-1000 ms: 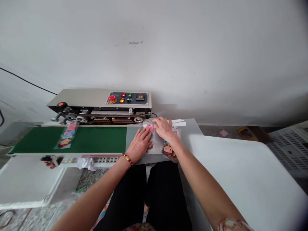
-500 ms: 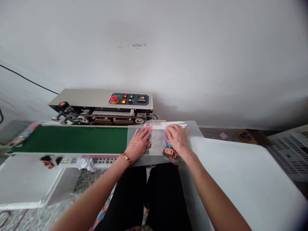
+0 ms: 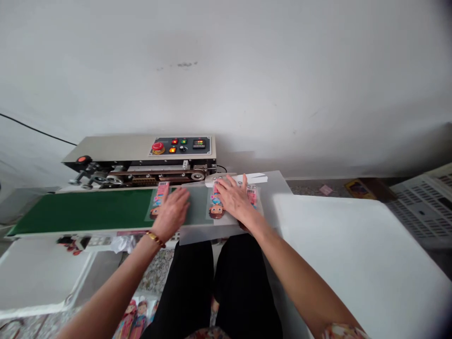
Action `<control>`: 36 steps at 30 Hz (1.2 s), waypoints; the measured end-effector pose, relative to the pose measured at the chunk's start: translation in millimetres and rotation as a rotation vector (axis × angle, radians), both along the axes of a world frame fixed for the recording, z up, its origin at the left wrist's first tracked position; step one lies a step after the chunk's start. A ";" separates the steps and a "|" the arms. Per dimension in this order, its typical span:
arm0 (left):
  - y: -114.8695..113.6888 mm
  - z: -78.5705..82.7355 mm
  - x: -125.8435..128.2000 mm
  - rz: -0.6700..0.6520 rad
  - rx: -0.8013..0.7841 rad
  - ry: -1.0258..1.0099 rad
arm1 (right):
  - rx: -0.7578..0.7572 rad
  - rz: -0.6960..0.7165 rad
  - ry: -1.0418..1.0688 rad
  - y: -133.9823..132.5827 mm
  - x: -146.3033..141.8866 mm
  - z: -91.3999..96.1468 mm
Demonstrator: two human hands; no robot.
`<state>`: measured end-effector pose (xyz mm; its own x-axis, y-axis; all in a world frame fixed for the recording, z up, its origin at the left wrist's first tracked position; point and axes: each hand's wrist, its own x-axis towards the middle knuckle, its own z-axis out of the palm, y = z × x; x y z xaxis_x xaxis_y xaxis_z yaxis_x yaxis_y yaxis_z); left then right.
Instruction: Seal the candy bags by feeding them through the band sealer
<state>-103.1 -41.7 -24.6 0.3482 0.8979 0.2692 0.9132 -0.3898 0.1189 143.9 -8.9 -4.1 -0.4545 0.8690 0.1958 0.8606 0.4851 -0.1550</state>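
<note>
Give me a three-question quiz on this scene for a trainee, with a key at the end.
1. Multiple choice: which hand is nearer the green belt?
A) right
B) left
C) both equally near

2. True or false: in this view, the round red button is to the left of the lit number display.

3. Fill in the missing word: the right hand is over a clear packet that shows a cartoon ____.

Key:
1. B, the left hand
2. True
3. face
</note>
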 end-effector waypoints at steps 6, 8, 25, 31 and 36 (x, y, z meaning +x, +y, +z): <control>6.8 -8.5 71.9 -0.234 -0.082 -0.074 | 0.013 -0.056 0.087 5.2 11.3 -2.2; 8.3 -13.3 76.7 -0.225 -0.084 -0.075 | -0.017 -0.096 0.085 6.7 18.8 0.3; 1.3 -21.8 71.1 -0.239 -0.053 -0.056 | -0.149 -0.240 0.032 38.5 -14.2 0.5; 2.4 -24.0 69.6 -0.258 -0.033 -0.068 | -0.156 -0.242 0.111 39.3 -14.8 -3.1; 3.6 -25.5 70.8 -0.234 -0.036 -0.075 | -0.088 -0.275 0.176 28.8 -0.8 -6.5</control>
<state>-32.4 -38.1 -50.0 0.5277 0.8048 0.2715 0.7869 -0.5836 0.2006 143.1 19.8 -10.6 -0.1665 0.9713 0.1697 0.9137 0.2166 -0.3437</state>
